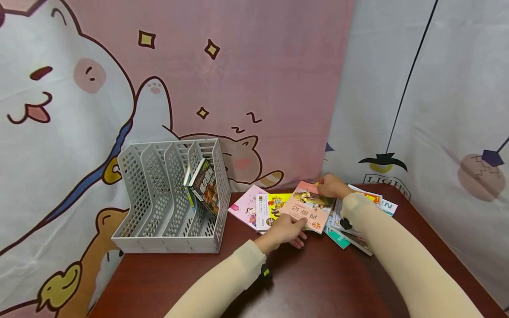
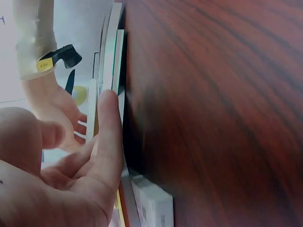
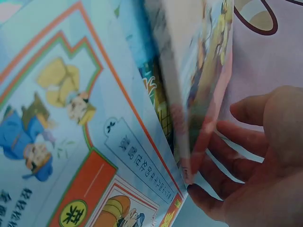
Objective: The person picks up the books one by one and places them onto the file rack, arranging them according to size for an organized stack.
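A pink picture book lies at a tilt on top of other books. At its far right corner my right hand holds the edge. In the right wrist view, bent fingers meet the blurred edge of that pink book, which leans up from the book beneath; the thumb stands apart. By the near edge is my left hand, thumb above the cover, fingers stretched along the front. The left wrist view shows these fingers nearly straight, with a gap between thumb and book.
A grey perforated file rack stands left, a few books leaning in its right compartments. Left of the pink book lie a yellow book and a light pink one. More books are piled right. A printed curtain hangs behind.
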Action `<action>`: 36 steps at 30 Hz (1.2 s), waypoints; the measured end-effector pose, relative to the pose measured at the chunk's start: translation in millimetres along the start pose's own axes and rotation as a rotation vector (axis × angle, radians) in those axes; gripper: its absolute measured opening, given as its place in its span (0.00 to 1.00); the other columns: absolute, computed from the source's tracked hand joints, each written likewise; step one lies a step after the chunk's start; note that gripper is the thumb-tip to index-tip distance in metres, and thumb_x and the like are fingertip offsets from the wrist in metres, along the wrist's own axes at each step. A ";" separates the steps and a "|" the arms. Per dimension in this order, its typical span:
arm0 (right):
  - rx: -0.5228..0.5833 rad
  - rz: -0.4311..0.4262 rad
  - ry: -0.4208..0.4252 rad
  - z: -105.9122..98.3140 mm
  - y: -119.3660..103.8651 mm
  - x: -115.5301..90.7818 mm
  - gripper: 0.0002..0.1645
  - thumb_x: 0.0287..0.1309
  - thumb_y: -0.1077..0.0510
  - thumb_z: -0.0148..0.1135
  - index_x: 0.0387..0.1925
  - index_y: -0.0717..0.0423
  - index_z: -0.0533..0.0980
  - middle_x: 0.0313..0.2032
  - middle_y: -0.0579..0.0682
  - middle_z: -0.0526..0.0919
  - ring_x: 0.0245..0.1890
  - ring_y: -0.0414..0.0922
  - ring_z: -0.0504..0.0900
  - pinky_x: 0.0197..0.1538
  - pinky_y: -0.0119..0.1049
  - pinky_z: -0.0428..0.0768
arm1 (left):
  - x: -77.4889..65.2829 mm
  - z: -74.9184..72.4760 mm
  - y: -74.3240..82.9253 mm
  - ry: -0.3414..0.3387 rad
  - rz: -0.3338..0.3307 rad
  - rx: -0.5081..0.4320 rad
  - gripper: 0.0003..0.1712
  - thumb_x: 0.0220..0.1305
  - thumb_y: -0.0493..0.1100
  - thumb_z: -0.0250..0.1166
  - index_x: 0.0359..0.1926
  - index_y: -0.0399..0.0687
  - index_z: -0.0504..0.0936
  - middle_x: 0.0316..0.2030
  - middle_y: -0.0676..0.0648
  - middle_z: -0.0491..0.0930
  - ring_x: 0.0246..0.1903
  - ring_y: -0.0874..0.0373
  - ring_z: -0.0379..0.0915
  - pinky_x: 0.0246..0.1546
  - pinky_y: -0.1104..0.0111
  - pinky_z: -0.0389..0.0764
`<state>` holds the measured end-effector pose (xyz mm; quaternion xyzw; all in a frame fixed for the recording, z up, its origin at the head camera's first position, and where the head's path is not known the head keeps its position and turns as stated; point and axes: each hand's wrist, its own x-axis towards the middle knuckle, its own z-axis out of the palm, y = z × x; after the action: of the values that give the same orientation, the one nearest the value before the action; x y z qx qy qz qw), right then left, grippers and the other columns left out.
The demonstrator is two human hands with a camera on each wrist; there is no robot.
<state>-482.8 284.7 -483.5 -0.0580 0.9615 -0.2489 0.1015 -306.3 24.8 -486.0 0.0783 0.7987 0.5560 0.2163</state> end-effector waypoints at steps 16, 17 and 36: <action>0.246 0.138 0.068 -2.2 -35.8 -43.2 0.30 0.83 0.43 0.48 0.53 0.65 0.83 0.46 0.59 0.82 0.47 0.52 0.80 0.46 0.40 0.80 | 5.4 -59.8 -1.9 0.378 0.109 -0.090 0.19 0.83 0.48 0.62 0.50 0.35 0.89 0.36 0.39 0.89 0.27 0.52 0.91 0.32 0.61 0.94; 0.281 0.144 0.064 -1.1 -38.0 -44.6 0.31 0.83 0.43 0.47 0.57 0.65 0.82 0.49 0.60 0.81 0.49 0.52 0.80 0.47 0.41 0.80 | 5.2 -64.5 -2.7 0.391 0.117 -0.103 0.19 0.84 0.48 0.61 0.53 0.35 0.88 0.35 0.40 0.88 0.28 0.51 0.92 0.34 0.60 0.94; 0.897 -0.077 -0.101 25.3 -107.0 -105.7 0.34 0.66 0.64 0.44 0.74 0.63 0.62 0.52 0.55 0.79 0.43 0.47 0.84 0.44 0.38 0.89 | -23.4 -118.3 -14.5 0.449 0.162 -0.250 0.27 0.84 0.55 0.54 0.68 0.40 0.75 0.46 0.40 0.85 0.34 0.58 0.85 0.37 0.65 0.89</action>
<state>-367.8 197.0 -435.1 -0.0559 0.7496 -0.6413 0.1539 -334.9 -90.1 -459.2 -0.0109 0.7428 0.6694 -0.0036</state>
